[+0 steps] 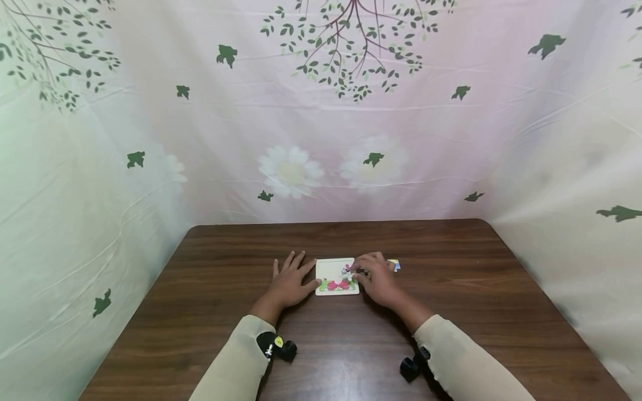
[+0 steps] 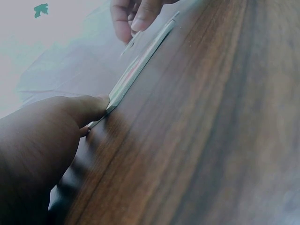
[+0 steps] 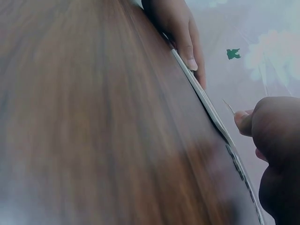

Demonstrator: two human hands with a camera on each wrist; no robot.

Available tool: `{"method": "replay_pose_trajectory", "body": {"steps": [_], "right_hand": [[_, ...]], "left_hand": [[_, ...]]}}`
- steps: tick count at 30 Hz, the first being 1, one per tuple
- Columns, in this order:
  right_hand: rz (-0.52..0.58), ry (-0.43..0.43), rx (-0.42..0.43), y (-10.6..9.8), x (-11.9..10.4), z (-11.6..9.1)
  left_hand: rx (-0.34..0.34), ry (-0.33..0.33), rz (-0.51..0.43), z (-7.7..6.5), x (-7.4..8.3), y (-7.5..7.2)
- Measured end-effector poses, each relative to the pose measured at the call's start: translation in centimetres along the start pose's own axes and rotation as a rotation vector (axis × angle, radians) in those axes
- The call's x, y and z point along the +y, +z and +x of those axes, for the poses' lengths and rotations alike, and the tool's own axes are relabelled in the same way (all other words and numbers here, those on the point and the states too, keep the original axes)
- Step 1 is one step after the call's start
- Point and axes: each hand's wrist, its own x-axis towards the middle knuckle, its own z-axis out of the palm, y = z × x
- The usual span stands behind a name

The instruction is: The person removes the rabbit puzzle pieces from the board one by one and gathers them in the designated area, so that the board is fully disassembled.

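A small white puzzle board [image 1: 328, 272] with pink and green printing lies flat on the table. My left hand [image 1: 290, 283] rests at its left side with fingers spread, and the thumb touches the board's edge [image 2: 123, 89]. Above the board's right part, my right hand [image 1: 380, 282] pinches a thin puzzle piece [image 3: 228, 107] between thumb and fingers. That piece is tilted and held apart from the board in the wrist views. Thin flat pieces [image 3: 236, 164] lie right of the board, mostly hidden under the right hand; a colourful one [image 1: 397, 265] shows beyond it.
The brown wooden table [image 1: 241, 356] stretches out on all sides of the board. Behind it and at both sides hangs a pale cloth [image 1: 321, 122] printed with leaves, birds and flowers. A dark wrist camera [image 1: 287, 351] sits on each sleeve.
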Motion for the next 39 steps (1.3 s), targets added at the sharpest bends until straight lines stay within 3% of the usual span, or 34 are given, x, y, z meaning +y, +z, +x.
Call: {"method": "replay_pose_trajectory", "body": {"steps": [10, 39], "right_hand": [[0.035, -0.024, 0.038, -1.2, 1.2, -0.8], [0.002, 0.049, 0.085, -4.5, 4.5, -3.0]], "left_hand": [[-0.002, -0.006, 0.017, 0.2, -0.1, 0.1], [0.009, -0.004, 0.019, 0.3, -0.3, 0.4]]}}
